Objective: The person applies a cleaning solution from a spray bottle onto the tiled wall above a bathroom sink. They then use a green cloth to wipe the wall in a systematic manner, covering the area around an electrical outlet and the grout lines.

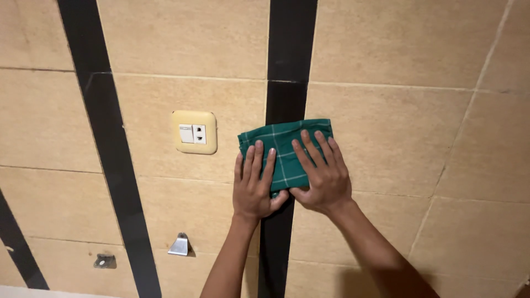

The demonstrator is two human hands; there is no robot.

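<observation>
Centre of frame: both palms flat, fingers spread, gripping nothing; left hand (253, 186) and right hand (323, 176) press folded green checked cloth (284, 149) onto black tile stripe (287, 60), right of cream socket plate (194, 132). Wiping step; steady pressure needed.

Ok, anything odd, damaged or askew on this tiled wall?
Little stands out. Both hands, left hand and right hand, press a folded green checked cloth flat over the black stripe. Two bare metal brackets low on the wall hold nothing. The yellowed socket plate looks intact.
</observation>
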